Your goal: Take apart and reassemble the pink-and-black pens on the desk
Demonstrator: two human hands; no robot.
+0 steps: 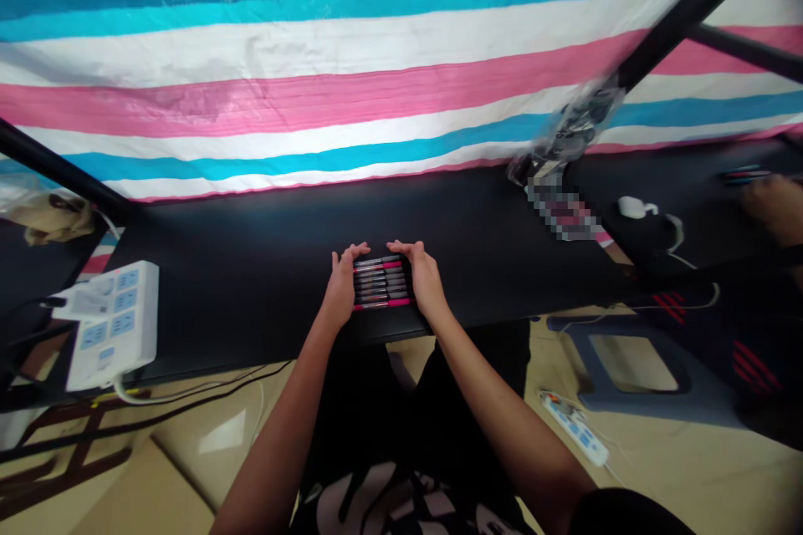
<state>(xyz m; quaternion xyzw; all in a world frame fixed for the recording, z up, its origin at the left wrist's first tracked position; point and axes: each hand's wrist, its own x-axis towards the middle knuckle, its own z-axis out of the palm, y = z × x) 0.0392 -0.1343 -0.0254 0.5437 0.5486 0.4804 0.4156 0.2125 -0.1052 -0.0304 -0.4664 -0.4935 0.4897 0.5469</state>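
A flat row of several black and pink pens [381, 282] lies side by side on the black table [251, 267], near its front edge. My left hand [342, 284] presses against the left ends of the pens, fingers curled over their far side. My right hand [421, 276] presses against the right ends in the same way. Both hands squeeze the row between them.
A white power strip [109, 326] sits at the table's left end with cables hanging. A striped tarp [314, 75] hangs behind. To the right are a crumpled plastic bag [574, 129], a white charger [633, 206], and another person's hand [774, 205]. A grey stool [627, 364] stands on the floor.
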